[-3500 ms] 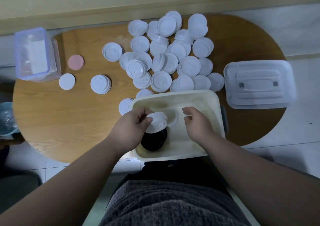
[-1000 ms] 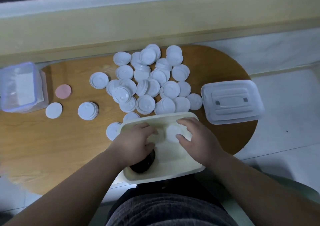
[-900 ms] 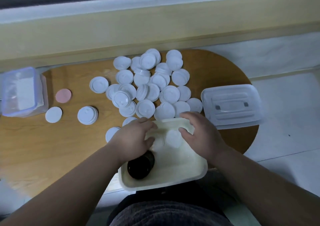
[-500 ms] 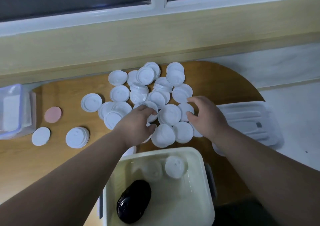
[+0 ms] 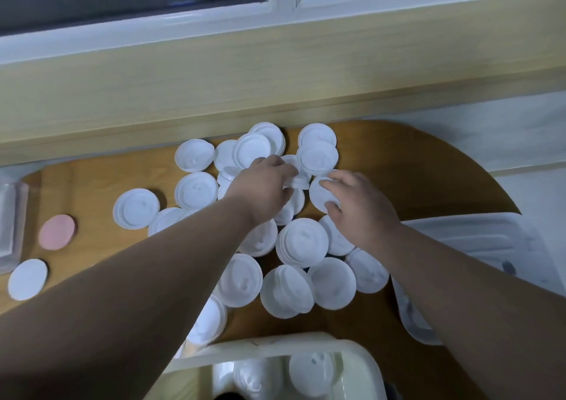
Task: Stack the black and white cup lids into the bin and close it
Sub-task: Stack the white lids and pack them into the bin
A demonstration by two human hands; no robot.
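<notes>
Several white cup lids lie in a loose pile on the round wooden table. My left hand reaches into the far part of the pile, its fingers curled over a tilted white lid. Beside it my right hand pinches another white lid between fingers and thumb. The cream bin stands open at the near edge with white lids inside and a sliver of black lids at the frame's bottom.
The bin's clear cover lies on the table at the right. A pink disc and a flat white disc sit at the left near a clear container. A wall ledge runs behind the table.
Both hands left the bin and moved away from me across the pile to its far lids. The view tilted up and closer, so the bin dropped to the bottom edge.
</notes>
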